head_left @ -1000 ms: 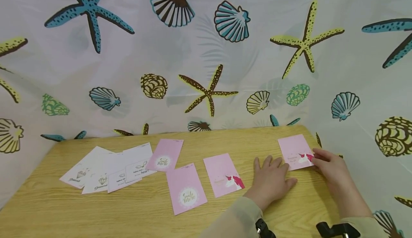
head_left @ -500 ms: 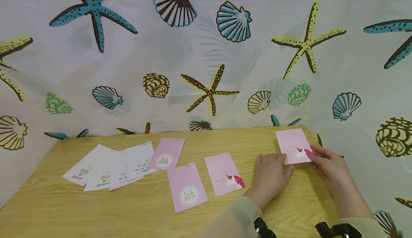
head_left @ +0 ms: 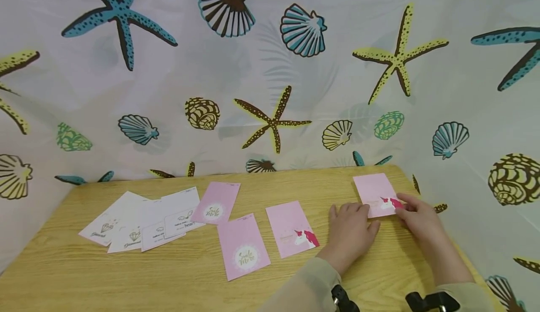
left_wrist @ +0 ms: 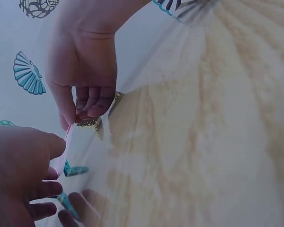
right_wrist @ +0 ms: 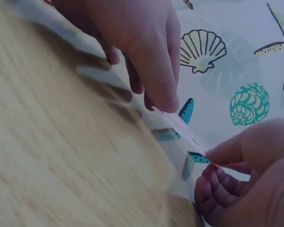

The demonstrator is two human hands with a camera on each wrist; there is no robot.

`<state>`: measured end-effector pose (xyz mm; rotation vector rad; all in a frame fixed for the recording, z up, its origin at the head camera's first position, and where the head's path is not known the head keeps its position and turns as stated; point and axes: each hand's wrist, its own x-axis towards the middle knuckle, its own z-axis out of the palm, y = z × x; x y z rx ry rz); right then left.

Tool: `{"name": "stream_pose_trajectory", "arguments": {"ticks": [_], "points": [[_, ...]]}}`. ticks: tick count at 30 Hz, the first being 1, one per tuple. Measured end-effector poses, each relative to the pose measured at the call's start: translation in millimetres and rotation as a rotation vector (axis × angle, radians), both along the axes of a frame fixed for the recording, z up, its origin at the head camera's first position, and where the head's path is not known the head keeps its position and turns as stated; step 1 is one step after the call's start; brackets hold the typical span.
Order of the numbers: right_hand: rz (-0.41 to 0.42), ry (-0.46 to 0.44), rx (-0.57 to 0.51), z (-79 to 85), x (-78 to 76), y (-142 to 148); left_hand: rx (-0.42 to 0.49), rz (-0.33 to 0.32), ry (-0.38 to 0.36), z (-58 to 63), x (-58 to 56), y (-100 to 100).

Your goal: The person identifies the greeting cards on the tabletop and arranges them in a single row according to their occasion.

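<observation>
In the head view a pink unicorn card (head_left: 373, 188) is held between both hands at the right end of the table. My left hand (head_left: 348, 230) pinches its near left corner between thumb and finger. On the other side, my right hand (head_left: 422, 223) pinches the near right corner by the unicorn's red mane. Both wrist views show the card edge-on as a thin pink strip (left_wrist: 65, 153), raised off the table at least along this edge. A second pink unicorn card (head_left: 291, 223) lies flat just left of my left hand.
Two pink "Smile More" cards, one nearer (head_left: 242, 237) and one farther (head_left: 217, 197), lie mid-table. Several overlapping white cards (head_left: 139, 213) spread to the left. A shell-and-starfish curtain (head_left: 270, 68) hangs behind the wooden table (head_left: 105, 284) and along its sides.
The held card has shifted left, with my right hand following. My left hand's spread fingers have drawn together, and its thumb and finger have closed on the card's corner.
</observation>
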<state>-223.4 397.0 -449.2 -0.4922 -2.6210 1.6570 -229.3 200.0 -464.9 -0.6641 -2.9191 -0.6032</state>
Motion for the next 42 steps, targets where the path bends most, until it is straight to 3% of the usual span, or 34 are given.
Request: {"name": "stream_pose_trajectory", "arguments": {"ticks": [4, 11, 19, 23, 27, 42], "points": [[0.098, -0.015, 0.178, -2.6, 0.1, -3, -0.048, -0.002, 0.005, -3.3, -1.5, 0], [0.199, -0.045, 0.241, -3.5, -1.8, -6, -0.097, -0.038, 0.006, -8.8, -3.5, 1], [0.236, 0.0, 0.315, -5.2, -0.7, -7, -0.13, -0.025, -0.004, -8.2, -2.7, -1], [0.264, 0.061, 0.422, -5.8, 0.6, -7, -0.134, -0.022, -0.002, -8.0, -2.8, -1], [0.279, 0.062, 0.507, -7.0, 0.5, -9, -0.145, -0.02, 0.005, -7.0, -2.9, -1], [0.307, 0.049, 0.492, -6.0, 4.5, -9, -0.185, -0.006, 0.014, -11.9, -5.8, 2]]}}
